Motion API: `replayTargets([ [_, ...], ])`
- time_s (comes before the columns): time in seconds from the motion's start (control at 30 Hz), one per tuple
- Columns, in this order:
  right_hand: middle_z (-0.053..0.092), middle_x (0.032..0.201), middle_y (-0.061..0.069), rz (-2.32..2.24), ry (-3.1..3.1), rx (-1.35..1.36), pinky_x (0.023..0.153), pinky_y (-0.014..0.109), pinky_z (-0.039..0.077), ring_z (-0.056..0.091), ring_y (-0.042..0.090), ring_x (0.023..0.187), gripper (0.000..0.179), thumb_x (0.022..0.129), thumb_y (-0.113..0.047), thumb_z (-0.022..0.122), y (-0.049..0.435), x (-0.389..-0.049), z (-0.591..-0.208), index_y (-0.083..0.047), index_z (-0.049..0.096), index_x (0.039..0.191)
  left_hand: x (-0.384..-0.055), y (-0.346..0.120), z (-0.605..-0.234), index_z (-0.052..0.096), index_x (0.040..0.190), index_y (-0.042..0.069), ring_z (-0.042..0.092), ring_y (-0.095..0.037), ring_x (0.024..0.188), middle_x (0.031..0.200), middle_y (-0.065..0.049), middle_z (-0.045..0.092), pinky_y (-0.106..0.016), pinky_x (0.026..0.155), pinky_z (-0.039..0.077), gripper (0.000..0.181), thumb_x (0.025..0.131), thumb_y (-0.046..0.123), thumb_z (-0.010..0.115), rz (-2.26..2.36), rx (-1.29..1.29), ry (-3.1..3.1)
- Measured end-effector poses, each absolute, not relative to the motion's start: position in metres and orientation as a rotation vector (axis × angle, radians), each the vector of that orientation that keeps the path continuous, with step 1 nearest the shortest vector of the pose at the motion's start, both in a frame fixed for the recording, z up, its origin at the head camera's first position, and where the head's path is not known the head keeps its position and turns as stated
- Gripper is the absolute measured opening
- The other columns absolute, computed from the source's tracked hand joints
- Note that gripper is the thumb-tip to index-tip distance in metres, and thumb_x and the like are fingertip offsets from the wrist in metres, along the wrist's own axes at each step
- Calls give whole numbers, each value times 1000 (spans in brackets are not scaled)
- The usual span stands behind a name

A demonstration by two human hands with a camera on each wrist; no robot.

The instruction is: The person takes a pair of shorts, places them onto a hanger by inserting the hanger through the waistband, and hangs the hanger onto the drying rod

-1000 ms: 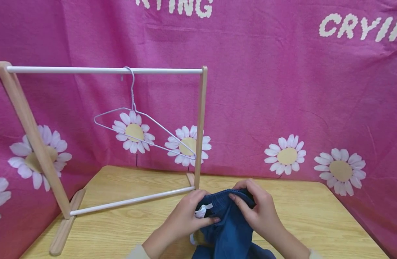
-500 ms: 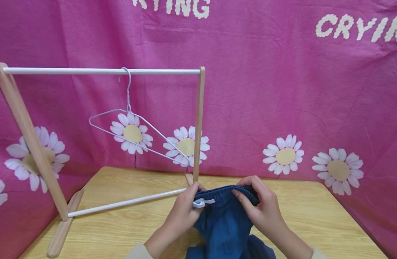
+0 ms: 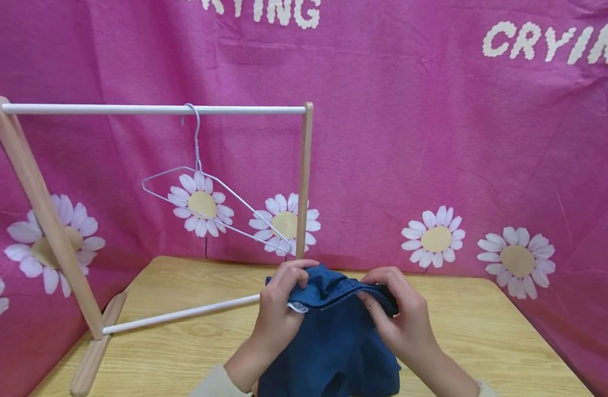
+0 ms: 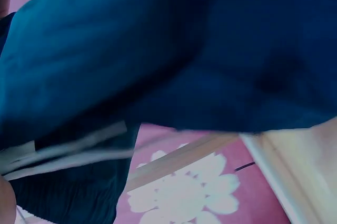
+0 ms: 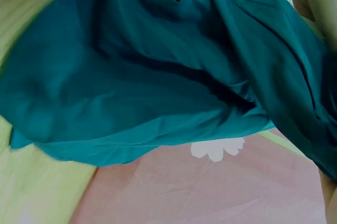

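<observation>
Between left hand (image 3: 280, 303) and right hand (image 3: 407, 311), blue garment (image 3: 335, 342), gripped; draped below

From here the blue garment (image 3: 333, 342), lower centre, looks matt, creased cloth, the post (image 3: 48, 220) at left smooth wood.

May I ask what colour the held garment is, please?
The garment is dark blue, clearest in the head view.

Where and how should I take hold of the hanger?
Probably best to pinch the hanger by its neck, just below the hook, coming from the front. The hook loops over the top rail, the neck drops upright beneath it, and the curtain lies behind. The left hand and right hand both hold the blue cloth, so one would need freeing first.
</observation>
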State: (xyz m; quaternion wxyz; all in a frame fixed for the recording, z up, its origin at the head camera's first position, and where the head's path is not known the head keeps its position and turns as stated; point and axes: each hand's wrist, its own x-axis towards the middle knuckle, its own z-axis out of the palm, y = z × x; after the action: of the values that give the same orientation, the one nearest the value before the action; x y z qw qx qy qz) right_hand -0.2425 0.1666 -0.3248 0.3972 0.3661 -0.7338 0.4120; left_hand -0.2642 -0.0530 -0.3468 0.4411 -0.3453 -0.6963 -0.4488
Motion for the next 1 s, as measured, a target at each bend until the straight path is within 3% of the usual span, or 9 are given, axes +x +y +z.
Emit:
replayTargets([
  [0.2,68,105,9,990,-1778,966,97,16,47,63,17,100,48,67,25,74,167,-244,-322,-2,67,106,-260,-55,-334,51,93,9,59,-32,126,135,-14,64,-31,108,45,34,81,-18,67,-985,-964,-1653],
  [0.33,71,105,8,987,-1804,957,97,16,47,66,17,100,42,72,24,72,169,-243,-323,-2,66,105,-258,-60,-336,51,96,8,62,-27,121,133,-11,66,-29,103,49,38,77,-21,68,-915,-967,-1749],
  [0.5,72,103,5,1012,-1944,906,95,14,47,66,13,98,36,80,18,73,174,-243,-329,-5,66,107,-258,-66,-346,55,116,9,69,-19,105,121,-7,71,-36,92,57,54,73,-18,74,-845,-890,-2028],
  [0.63,70,102,0,938,-2042,904,93,13,47,65,12,96,34,83,13,73,177,-247,-335,-8,66,108,-259,-71,-353,56,122,12,72,-16,90,112,-7,73,-35,85,59,51,80,-3,81,-798,-893,-2188],
  [0.8,67,99,-5,813,-2086,916,91,11,46,64,11,92,33,83,10,75,179,-252,-340,-11,66,106,-260,-75,-360,52,131,18,70,-10,86,113,0,72,-32,81,60,60,81,23,85,-745,-926,-2313],
  [0.87,67,99,-6,803,-2098,920,92,10,45,64,11,92,34,81,11,76,179,-253,-341,-11,67,106,-261,-75,-362,54,131,20,68,-9,86,112,4,72,-30,81,59,58,83,35,83,-749,-941,-2337],
  [1.0,69,102,-7,805,-2139,916,92,11,46,66,11,93,34,81,9,77,179,-254,-343,-11,69,108,-261,-74,-364,67,120,24,67,-6,85,103,9,74,-30,82,58,37,92,47,72,-773,-963,-2334],
])
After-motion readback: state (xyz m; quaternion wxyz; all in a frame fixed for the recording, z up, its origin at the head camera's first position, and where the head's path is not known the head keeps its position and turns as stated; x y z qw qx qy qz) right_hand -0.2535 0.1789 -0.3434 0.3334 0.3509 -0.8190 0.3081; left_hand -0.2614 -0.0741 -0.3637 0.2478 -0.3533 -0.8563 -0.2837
